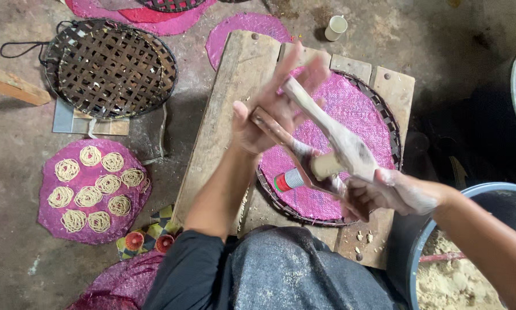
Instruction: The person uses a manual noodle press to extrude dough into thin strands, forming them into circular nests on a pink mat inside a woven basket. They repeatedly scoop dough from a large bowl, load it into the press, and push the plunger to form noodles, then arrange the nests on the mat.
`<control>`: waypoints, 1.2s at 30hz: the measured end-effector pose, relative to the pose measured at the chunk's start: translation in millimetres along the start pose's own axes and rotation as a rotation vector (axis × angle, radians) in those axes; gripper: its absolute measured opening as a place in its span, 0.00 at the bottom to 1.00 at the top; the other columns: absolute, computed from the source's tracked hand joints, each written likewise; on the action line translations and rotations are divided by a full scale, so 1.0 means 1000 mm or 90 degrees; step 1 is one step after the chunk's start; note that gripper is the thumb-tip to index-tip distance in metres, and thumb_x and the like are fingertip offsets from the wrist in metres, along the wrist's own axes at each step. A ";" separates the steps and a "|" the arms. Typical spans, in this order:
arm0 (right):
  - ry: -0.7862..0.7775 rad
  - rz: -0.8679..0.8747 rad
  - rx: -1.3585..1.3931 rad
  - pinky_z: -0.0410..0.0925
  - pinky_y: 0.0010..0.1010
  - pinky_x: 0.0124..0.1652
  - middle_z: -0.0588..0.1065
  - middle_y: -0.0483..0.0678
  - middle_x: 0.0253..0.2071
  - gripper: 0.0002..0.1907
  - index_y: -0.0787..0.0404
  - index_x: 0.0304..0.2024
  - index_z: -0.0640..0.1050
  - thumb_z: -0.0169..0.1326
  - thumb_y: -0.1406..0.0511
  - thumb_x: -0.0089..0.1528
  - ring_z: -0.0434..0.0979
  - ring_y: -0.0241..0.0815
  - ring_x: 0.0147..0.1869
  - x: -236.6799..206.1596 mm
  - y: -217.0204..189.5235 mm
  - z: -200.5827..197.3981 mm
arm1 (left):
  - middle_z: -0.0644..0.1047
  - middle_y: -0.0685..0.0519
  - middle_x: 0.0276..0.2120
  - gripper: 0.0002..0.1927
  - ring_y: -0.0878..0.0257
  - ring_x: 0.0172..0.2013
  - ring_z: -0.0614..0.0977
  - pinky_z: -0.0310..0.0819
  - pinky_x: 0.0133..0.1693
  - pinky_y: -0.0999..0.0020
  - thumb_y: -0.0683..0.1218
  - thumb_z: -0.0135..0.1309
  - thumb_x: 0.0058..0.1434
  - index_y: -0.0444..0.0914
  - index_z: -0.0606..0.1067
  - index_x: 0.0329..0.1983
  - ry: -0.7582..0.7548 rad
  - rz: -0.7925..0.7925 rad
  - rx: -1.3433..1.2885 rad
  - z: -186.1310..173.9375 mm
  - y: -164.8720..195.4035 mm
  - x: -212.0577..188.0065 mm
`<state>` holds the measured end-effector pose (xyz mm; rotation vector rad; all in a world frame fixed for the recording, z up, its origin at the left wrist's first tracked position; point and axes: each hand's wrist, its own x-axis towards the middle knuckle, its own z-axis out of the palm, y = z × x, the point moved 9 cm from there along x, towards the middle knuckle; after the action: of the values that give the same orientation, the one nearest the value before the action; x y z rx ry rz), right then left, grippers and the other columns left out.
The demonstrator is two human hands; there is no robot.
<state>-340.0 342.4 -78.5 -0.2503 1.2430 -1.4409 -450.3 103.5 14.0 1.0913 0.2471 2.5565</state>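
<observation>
A flour-dusted wooden press with two long handles (327, 143) sat at the centre of the frame, held over a round pink woven mat (355, 109). The right hand (384, 195), white with flour, had its grip closed around the press's thick lower end, beside a small red-and-white cylinder (288, 181). The left hand (272, 117) lay against the handles near their upper ends, fingers spread and mostly straight, its grip loose rather than clenched. The mat rested in a dark woven bamboo tray (391, 123) on a rough wooden plank surface (229, 97). At lower left of the frame, a second pink mat (54, 221) on the floor carried coils of pale noodle strands (88, 196). An empty dark lattice tray (109, 69) lay at upper left, and a small white cup (335, 27) stood at the top. A grey tub of pale crumbly dough (459, 275) sat at lower right.
</observation>
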 end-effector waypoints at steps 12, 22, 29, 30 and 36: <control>0.288 0.181 -0.211 0.74 0.40 0.57 0.80 0.60 0.52 0.46 0.68 0.64 0.69 0.30 0.38 0.63 0.81 0.50 0.55 0.038 -0.014 -0.028 | 0.77 0.53 0.38 0.18 0.60 0.45 0.79 0.71 0.61 0.58 0.60 0.47 0.72 0.42 0.72 0.47 0.187 0.156 -0.195 -0.111 -0.016 -0.038; 0.307 0.231 -0.281 0.75 0.39 0.40 0.75 0.53 0.34 0.43 0.71 0.47 0.76 0.26 0.40 0.67 0.76 0.43 0.36 0.038 -0.013 -0.024 | 0.75 0.55 0.38 0.20 0.62 0.43 0.78 0.72 0.57 0.60 0.63 0.45 0.70 0.43 0.72 0.46 0.233 0.155 -0.224 -0.131 -0.034 -0.052; 0.390 0.191 -0.349 0.74 0.37 0.40 0.74 0.50 0.33 0.36 0.65 0.46 0.73 0.29 0.42 0.67 0.76 0.41 0.36 0.050 -0.035 -0.018 | 0.75 0.58 0.34 0.22 0.63 0.40 0.77 0.74 0.53 0.60 0.66 0.45 0.68 0.44 0.72 0.43 0.231 0.122 -0.148 -0.146 -0.013 -0.038; 0.360 0.163 -0.345 0.76 0.36 0.40 0.73 0.50 0.33 0.37 0.67 0.45 0.73 0.28 0.42 0.68 0.76 0.41 0.37 0.054 -0.037 -0.013 | 0.75 0.58 0.34 0.22 0.63 0.39 0.77 0.74 0.53 0.60 0.66 0.45 0.68 0.44 0.72 0.42 0.252 0.117 -0.122 -0.149 -0.011 -0.041; 0.387 0.308 -0.290 0.76 0.39 0.38 0.73 0.52 0.32 0.33 0.65 0.44 0.74 0.32 0.44 0.67 0.74 0.44 0.34 0.030 -0.021 -0.031 | 0.75 0.58 0.31 0.21 0.63 0.34 0.78 0.74 0.47 0.61 0.65 0.43 0.67 0.45 0.72 0.40 0.349 0.157 -0.146 -0.158 -0.041 -0.052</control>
<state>-385.5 329.9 -89.2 0.2007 1.9672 -0.8133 -520.9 117.7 -141.2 0.3395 -0.0566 2.9690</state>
